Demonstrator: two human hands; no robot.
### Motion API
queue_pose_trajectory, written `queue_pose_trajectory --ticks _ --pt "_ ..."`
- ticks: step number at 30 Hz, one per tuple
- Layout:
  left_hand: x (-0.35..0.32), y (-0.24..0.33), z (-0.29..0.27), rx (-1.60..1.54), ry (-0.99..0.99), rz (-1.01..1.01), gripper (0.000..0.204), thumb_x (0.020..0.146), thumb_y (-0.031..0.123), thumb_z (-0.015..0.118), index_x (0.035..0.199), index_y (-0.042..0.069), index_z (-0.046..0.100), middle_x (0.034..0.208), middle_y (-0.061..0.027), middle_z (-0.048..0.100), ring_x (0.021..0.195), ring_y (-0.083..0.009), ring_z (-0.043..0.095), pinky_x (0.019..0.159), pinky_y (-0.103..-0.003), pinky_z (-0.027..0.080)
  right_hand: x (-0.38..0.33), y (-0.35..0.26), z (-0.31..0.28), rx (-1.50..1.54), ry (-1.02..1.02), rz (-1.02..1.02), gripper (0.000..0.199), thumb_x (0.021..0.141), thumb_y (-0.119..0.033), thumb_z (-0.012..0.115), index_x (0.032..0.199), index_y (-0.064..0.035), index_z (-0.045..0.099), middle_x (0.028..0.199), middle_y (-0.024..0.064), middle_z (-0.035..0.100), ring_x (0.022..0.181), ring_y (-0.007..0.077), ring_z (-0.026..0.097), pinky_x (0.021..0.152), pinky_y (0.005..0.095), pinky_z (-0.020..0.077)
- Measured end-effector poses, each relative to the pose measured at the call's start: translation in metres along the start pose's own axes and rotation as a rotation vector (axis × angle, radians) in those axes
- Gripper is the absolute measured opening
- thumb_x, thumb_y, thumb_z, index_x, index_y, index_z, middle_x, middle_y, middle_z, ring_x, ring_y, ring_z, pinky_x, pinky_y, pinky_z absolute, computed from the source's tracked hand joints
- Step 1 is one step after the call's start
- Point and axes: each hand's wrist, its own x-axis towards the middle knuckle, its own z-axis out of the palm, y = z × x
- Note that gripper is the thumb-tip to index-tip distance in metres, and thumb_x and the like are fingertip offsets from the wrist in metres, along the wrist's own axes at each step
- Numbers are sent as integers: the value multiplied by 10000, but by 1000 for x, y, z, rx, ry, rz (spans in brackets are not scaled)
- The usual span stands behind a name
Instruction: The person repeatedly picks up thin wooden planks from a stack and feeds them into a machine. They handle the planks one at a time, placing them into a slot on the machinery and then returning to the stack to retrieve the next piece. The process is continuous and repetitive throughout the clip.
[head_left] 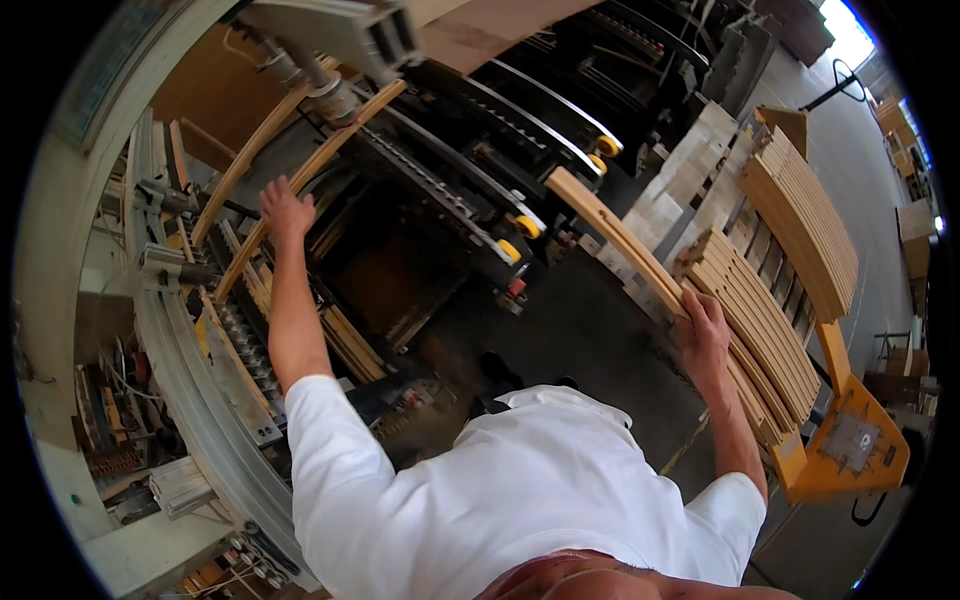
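Your right hand [705,325], right of the frame's middle, is closed on a long wooden stick [622,238]. Your left hand [287,210], upper left, spreads its fingers by a bent strip [319,158].

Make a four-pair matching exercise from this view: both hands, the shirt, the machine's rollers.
Column one
1. Right hand
2. Shirt
3. Left hand
4. Rollers

Column two
A. Open, fingers spread, at a curved wooden strip
B. Yellow
C. Gripping a wooden piece
D. White

Pairs: 1-C, 2-D, 3-A, 4-B
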Motion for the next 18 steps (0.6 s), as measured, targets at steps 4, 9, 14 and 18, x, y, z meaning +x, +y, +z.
queue_pose_trajectory --ticks 4,9,14,18 --pt "27 -26 41 -61 26 54 656 922 392 638 1491 182 388 1486 -173 406 1396 -355 356 1131 -507 331 72 -53 25 -14 -131 -206 455 817 3 658 1264 -49 589 1116 171 574 1046 376 554 895 439 468" --pt "-55 -5 54 -497 190 275 301 844 215 719 1128 159 632 1034 -175 614 948 -391 619 814 -510 500 165 -123 73 53 -221 -506 475 807 22 645 1271 -59 582 1113 167 571 1038 368 544 887 447 461" --pt "-220 46 1 -575 -163 266 246 830 231 721 1020 121 608 975 -156 590 911 -385 611 770 -490 512 246 -201 165 115 -299 -794 434 805 22 622 1228 -74 609 1067 156 592 980 376 567 869 461 464" --pt "-317 59 -1 -777 -255 194 306 820 211 737 1087 120 618 983 -124 596 952 -372 619 774 -488 501 294 -286 260 226 -394 -1026 382 854 -38 601 1231 -97 623 987 149 591 977 371 569 857 465 464"
